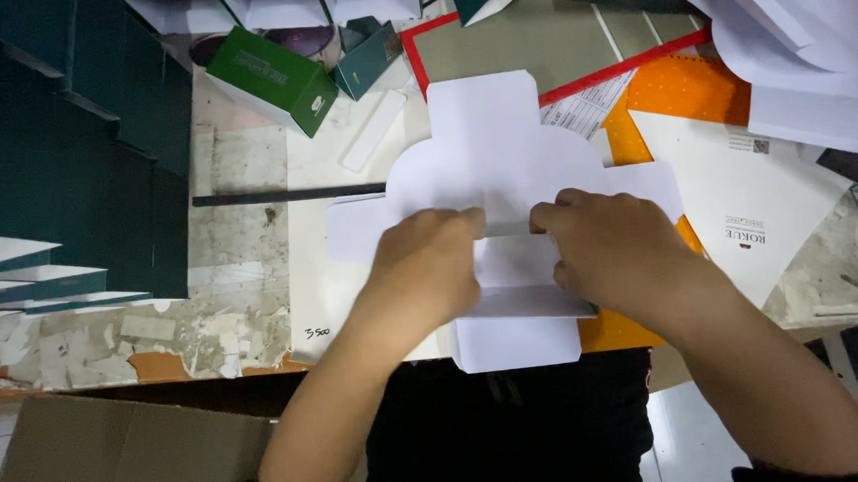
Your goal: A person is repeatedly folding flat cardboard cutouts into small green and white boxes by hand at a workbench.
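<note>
Head view. Both hands press on a white die-cut card blank (pixel 502 162) lying flat at the centre of the desk (pixel 246 171). Left hand (pixel 425 270) and right hand (pixel 615 249) sit side by side on the blank's middle panel, fingers curled down onto a fold, pinching the card. Upper left: a green box (pixel 271 75). Right: an orange sheet (pixel 680 90) under white sheets (pixel 761 220). A black strip (pixel 285 195) lies left of the blank.
</note>
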